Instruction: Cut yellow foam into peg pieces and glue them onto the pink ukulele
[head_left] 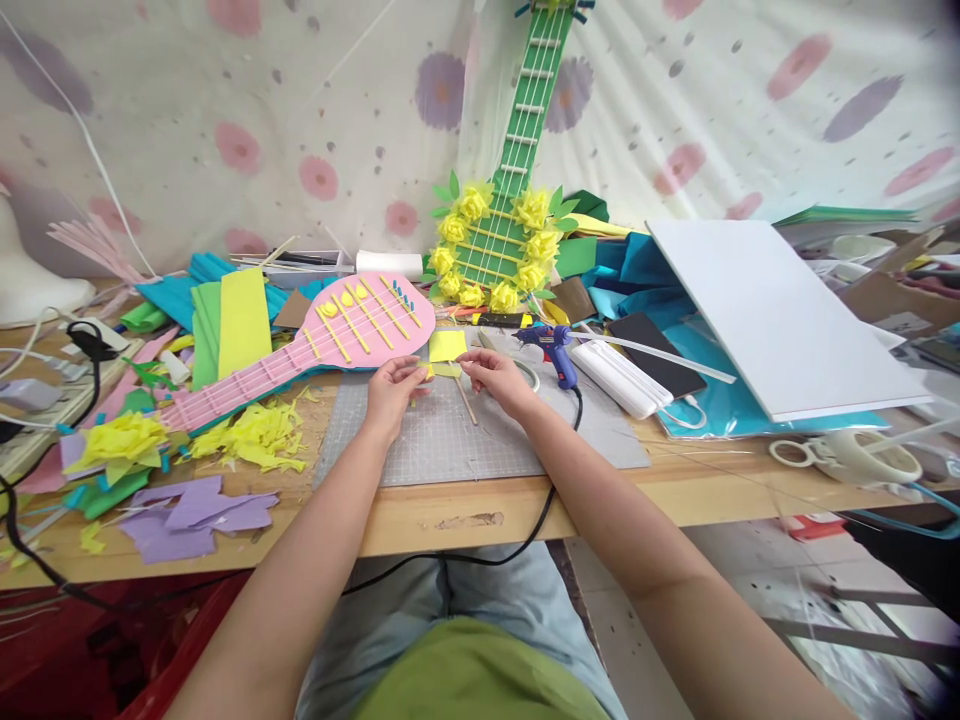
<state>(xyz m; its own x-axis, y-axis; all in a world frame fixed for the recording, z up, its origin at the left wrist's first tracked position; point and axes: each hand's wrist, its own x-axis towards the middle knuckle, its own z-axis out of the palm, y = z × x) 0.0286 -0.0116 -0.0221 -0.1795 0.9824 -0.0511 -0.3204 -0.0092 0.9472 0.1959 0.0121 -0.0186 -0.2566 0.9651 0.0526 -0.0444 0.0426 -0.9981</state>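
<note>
My left hand (396, 392) is closed in a pinch on a small strip of yellow paper (447, 370) over the cutting mat. At the strip's other end, the fingers of my right hand (495, 378) pinch it too. Just beyond my fingertips lies a brighter yellow paper square (448, 345). A thin wooden stick (466, 402) rests on the grey cutting mat (420, 450) between my hands. To the right of my right hand a blue glue gun (553, 350) has a long clear glue stick in its back.
Left of the mat lie a pink paper guitar (367, 325), yellow scraps (259, 437) and purple paper (199, 517). A green paper guitar (491, 240) with yellow flowers stands behind. On the right are a white power bank (619, 378), a dark phone (656, 355) and a white board (780, 320).
</note>
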